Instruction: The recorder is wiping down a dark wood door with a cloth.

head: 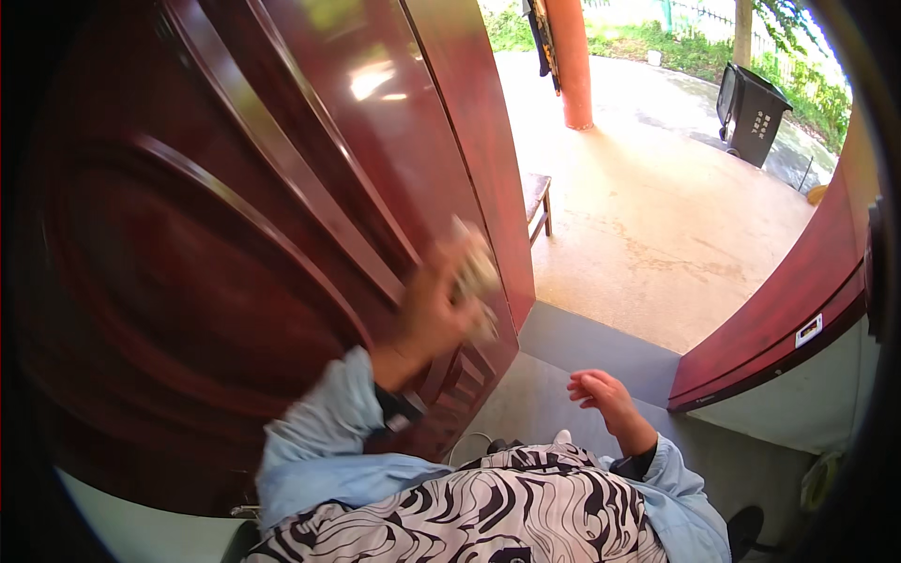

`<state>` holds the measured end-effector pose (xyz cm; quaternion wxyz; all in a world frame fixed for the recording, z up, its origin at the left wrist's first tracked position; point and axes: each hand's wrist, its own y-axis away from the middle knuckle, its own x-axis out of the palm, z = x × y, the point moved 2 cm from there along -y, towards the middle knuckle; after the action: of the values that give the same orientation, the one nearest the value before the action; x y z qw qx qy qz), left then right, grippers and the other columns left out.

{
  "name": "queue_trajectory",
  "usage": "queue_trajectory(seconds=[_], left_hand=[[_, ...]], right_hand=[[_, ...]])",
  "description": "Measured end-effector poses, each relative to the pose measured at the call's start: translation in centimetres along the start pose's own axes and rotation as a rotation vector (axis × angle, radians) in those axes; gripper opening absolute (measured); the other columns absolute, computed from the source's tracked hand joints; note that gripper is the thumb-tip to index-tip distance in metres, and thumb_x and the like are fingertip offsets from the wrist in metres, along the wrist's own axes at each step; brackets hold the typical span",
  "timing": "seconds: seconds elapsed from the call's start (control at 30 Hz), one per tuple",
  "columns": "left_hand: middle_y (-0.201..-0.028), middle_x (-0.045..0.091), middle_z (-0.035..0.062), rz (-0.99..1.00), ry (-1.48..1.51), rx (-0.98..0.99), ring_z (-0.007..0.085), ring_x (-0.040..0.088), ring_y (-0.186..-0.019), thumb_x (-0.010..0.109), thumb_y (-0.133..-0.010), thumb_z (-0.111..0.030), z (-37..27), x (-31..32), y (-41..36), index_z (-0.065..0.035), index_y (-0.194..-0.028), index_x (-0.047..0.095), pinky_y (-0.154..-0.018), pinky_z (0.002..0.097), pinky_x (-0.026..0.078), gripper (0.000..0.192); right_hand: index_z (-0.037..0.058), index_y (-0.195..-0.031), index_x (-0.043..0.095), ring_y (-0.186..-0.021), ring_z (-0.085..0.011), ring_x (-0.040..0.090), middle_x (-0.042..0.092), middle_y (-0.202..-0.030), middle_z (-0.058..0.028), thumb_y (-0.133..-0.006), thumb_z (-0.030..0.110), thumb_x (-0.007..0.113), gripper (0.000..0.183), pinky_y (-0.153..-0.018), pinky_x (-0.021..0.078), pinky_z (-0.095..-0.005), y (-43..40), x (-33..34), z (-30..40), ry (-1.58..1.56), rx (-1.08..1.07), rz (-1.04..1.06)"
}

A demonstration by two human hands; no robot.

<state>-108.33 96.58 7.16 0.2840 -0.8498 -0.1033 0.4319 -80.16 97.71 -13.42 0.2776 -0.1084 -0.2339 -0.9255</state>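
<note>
My left hand point(440, 302) is raised against or just in front of a glossy dark red door point(394, 176), near its edge. A pale, crumpled cloth point(479, 274) is in its grip; both are blurred by motion. Whether the cloth touches the door, I cannot tell. My right hand point(598, 394) hangs in the air before my body, over the grey floor by the doorway, fingers loosely curled with nothing visible in them.
A grey threshold point(598, 338) crosses the doorway. Its red frame point(767, 310) curves up at the right. Outside stand a stool point(537, 193), an orange-red pillar point(571, 70) and a black wheeled bin point(757, 116). A pale cable point(468, 438) lies near my feet.
</note>
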Motion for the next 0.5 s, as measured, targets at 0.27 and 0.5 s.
queue_trajectory(seconds=[0.27,0.5], left_hand=[[-0.128,0.057,0.0087,-0.616,-1.42,0.666,0.0276,0.051,-0.121,0.061,-0.078,-0.013,-3.8,-23.5,-19.6,-0.014,-0.135,0.046,-0.102,0.0439,0.037,0.06],[-0.134,0.051,0.0125,-0.499,-1.414,0.558,0.0331,0.045,-0.126,0.068,-0.07,-0.013,0.4,-19.1,-22.2,-0.0125,-0.135,0.045,-0.108,0.0452,0.032,0.069]], right_hand=[[-0.0012,-0.107,0.059,-0.08,-0.0148,0.063,0.065,-0.097,-0.0117,-0.093,0.012,0.052,0.021,-0.07,0.0535,-0.0256,1.5,-3.3,-4.5,-0.097,0.33,-0.078],[-0.0013,-0.106,0.06,-0.079,-0.0151,0.063,0.066,-0.096,-0.0112,-0.092,0.014,0.053,0.022,-0.071,0.0516,-0.0264,0.3,-6.5,-3.5,-0.005,0.252,-0.154]])
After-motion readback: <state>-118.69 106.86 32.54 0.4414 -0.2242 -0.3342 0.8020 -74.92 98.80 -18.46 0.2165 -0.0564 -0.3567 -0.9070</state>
